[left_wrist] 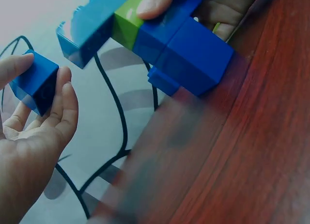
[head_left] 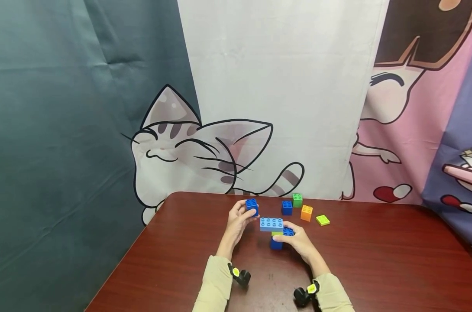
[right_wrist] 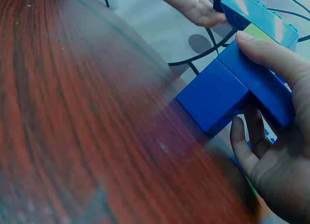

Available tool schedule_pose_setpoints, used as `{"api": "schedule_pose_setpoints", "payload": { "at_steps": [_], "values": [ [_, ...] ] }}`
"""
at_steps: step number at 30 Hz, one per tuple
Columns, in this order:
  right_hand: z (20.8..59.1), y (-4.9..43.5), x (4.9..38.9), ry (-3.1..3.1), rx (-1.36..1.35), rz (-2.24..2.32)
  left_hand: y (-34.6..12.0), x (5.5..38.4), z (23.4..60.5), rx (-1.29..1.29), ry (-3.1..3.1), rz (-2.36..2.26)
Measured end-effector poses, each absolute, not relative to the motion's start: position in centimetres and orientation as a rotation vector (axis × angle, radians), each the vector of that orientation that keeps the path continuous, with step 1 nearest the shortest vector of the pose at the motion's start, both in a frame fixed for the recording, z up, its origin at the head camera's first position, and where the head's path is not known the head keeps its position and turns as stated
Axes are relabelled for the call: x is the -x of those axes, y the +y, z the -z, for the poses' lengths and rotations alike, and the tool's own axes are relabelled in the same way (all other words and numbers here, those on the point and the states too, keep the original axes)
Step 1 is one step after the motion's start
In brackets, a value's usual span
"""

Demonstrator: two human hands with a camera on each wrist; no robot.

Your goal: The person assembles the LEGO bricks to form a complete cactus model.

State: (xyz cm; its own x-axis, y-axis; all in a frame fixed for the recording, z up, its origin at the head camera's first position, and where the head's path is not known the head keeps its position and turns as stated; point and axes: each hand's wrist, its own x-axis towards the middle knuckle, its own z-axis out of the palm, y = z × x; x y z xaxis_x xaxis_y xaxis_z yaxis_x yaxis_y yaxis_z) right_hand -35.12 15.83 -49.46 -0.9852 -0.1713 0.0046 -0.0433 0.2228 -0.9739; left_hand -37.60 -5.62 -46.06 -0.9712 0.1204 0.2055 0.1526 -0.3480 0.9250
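Note:
My left hand (head_left: 234, 226) pinches a blue building brick (head_left: 252, 208) between thumb and fingers, raised above the table. To its right, my right hand (head_left: 301, 243) grips a stack of joined bricks. On top of that stack is a long light blue brick (head_left: 271, 224), jutting towards the left hand. Beneath it sits a lime green piece (left_wrist: 127, 27), pressed by the right thumb, then dark blue bricks (right_wrist: 213, 95) lower down. In the left wrist view, a gap separates the single blue brick (left_wrist: 38, 81) from the stack. The right palm hides part of the stack.
Beyond the hands on the brown table (head_left: 162, 268) lie a blue brick (head_left: 286, 208), a green brick (head_left: 297, 200), an orange brick (head_left: 306, 212) and a flat lime piece (head_left: 323, 220). A printed cloth (head_left: 282, 86) hangs behind the table's far edge.

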Motion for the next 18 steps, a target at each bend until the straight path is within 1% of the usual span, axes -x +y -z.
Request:
{"api": "schedule_pose_setpoints", "payload": {
  "at_steps": [5, 12, 18],
  "values": [
    [49.5, 16.0, 35.4, 2.373, 0.204, 1.878, -5.7, 36.5, 45.2, 0.383, -1.849, 2.491],
    [49.2, 16.2, 35.4, 2.379, 0.21, 1.867, -4.9, 35.6, 43.9, 0.464, -1.883, 2.443],
    [49.2, 16.0, 35.4, 2.365, 0.221, 1.863, -4.4, 35.1, 44.0, 0.462, -1.948, 2.394]
  ]
}}
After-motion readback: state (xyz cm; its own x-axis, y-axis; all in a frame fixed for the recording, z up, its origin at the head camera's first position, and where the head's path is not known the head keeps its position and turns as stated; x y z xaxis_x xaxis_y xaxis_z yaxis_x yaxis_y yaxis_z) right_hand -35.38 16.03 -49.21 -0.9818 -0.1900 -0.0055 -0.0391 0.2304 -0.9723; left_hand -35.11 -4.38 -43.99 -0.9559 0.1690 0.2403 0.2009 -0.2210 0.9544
